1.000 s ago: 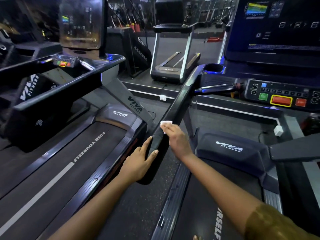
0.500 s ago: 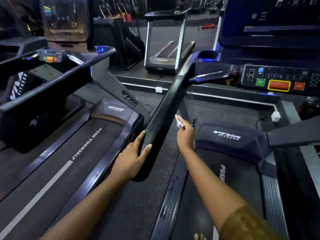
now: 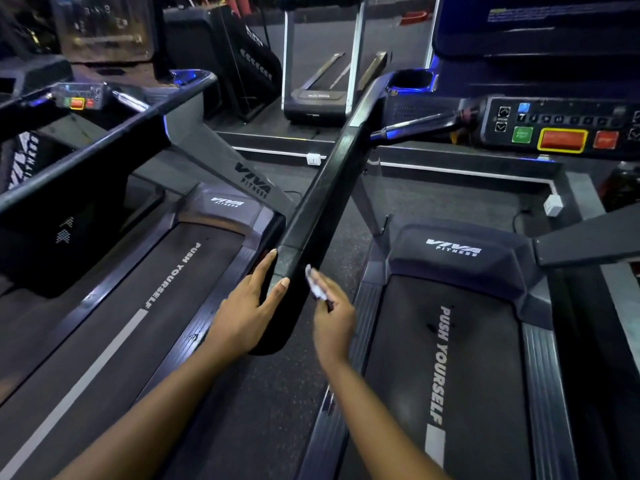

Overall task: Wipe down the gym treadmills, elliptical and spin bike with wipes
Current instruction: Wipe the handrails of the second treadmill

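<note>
Black padded handrail [image 3: 322, 202]: it is seen running across the middle of the view, from its rounded lower end near the centre up toward 1 o'clock, where a dark cup holder [image 3: 412, 81] lit blue is joined to it.
Left hand [image 3: 249, 306]: it is laid on the lower end of the handrail, with the thumb placed over the top face and the fingers stretched along the 9 o'clock flank, so the rail is clasped between them.
Right hand [image 3: 334, 317]: it is held just at the 3 o'clock side of the handrail, blurred by motion, with its fingers curled.
Small white wipe [image 3: 315, 285]: it is pinched in the fingertips of the right hand, right at the edge of the rail; whether the rail is touched cannot be told through the blur.
Right treadmill belt [image 3: 485, 375]: dark, printed "PUSH YOURSELF", it is seen at 4 o'clock.
Left treadmill belt [image 3: 138, 306]: the same print is carried, at 8 o'clock.
Control panel [image 3: 561, 129]: green, red and orange buttons are shown at 2 o'clock.
Third treadmill [image 3: 318, 64]: it is set well apart at 12 o'clock.
Speckled dark floor [image 3: 242, 410]: it is seen between the two near machines.
</note>
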### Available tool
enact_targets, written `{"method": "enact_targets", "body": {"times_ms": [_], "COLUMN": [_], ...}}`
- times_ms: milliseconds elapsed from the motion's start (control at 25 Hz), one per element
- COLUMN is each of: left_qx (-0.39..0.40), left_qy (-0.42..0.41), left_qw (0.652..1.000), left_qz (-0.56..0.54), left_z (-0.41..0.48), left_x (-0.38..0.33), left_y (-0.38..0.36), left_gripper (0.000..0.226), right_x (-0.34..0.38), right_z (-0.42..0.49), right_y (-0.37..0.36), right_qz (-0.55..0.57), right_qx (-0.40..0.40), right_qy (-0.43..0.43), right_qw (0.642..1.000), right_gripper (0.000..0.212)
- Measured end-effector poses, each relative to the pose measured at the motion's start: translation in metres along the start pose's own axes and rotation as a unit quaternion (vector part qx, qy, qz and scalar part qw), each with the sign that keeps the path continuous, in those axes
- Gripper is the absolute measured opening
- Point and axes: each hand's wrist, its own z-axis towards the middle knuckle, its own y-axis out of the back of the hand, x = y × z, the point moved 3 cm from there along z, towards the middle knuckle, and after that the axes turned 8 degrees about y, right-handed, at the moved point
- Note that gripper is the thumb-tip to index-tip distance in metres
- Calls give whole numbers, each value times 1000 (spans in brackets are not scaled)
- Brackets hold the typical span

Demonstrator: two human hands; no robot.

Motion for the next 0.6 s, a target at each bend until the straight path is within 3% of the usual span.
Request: {"method": "enact_targets", "body": {"times_ms": [160, 280, 440, 600], "left_qx": [1, -3, -7, -12], "left_qy": [0, -3, 2, 2], "left_qw": [1000, 1000, 1000, 1000], "left_qz": [0, 2, 1, -8], "left_z": [-2, -3, -2, -3], "left_x": [-1, -3, -1, -1], "left_y": [0, 0, 1, 0], "left_gripper": [55, 54, 53, 53], "right_x": [-39, -54, -53, -46], "right_z": [92, 122, 90, 35], "right_y": [0, -10, -15, -13], "right_qz": [-28, -98, -117, -87], "right_qx": [-67, -24, -22, -19], "right_qy": [-127, -109, -78, -134], "right_qw": [989, 989, 990, 987], "right_gripper": [43, 37, 26, 14]}}
